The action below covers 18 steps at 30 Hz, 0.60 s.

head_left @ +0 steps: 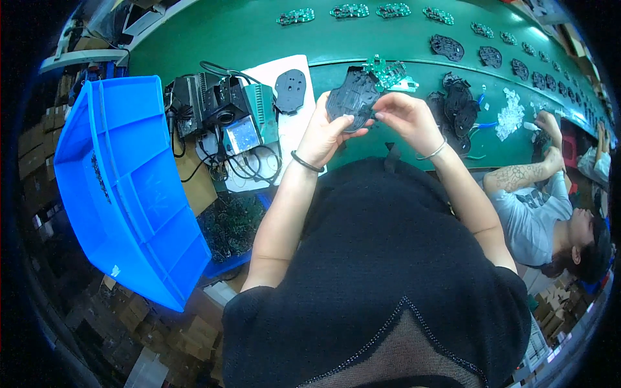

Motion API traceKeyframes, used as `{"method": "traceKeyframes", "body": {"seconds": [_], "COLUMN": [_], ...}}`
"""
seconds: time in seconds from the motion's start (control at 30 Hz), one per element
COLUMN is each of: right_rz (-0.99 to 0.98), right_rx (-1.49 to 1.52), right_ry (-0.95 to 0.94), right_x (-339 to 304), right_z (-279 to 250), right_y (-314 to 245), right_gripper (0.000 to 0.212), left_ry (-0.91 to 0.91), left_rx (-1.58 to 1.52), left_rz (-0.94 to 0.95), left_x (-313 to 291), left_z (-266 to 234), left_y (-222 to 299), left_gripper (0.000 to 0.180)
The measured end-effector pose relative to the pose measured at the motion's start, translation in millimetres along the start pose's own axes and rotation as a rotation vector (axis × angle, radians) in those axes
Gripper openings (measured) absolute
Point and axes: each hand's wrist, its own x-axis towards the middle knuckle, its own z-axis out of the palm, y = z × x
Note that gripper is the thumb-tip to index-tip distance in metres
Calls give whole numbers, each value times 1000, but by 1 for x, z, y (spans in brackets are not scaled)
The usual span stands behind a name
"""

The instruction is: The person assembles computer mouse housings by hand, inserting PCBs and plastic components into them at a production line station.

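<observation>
Fiddling with the edge of a black moulded-plastic shell (351, 97), I reckon. Left hand (325, 132) clamps it above the flat green bench (226, 32); right hand (413, 121) is half-curled, fingertips bunched, can't tell on what. Next move probably needs steady support.

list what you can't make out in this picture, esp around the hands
- Head view: the underside of the held black shell, turned away and partly covered by the left hand.
- Head view: whether the right hand pinches a small part; its own fingertips cover the spot.
- Head view: what the dark pieces beside the blue bin are; too small and dim.
- Head view: how many shells end the far row; too small and crowded.
</observation>
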Motion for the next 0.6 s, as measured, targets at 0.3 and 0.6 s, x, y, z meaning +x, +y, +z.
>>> {"method": "traceKeyframes", "body": {"seconds": [0.3,0.6], "right_rz": [-260,-328], "right_rx": [-428,-540], "right_ry": [-35,-22], "right_x": [7,7], "right_z": [12,16], "right_y": [-10,-14], "right_gripper": [8,7], "left_ry": [17,58], "left_rx": [28,46], "left_rz": [58,94], "left_x": [-5,-6], "left_z": [8,7], "left_y": [-2,0], "left_gripper": [45,45]}}
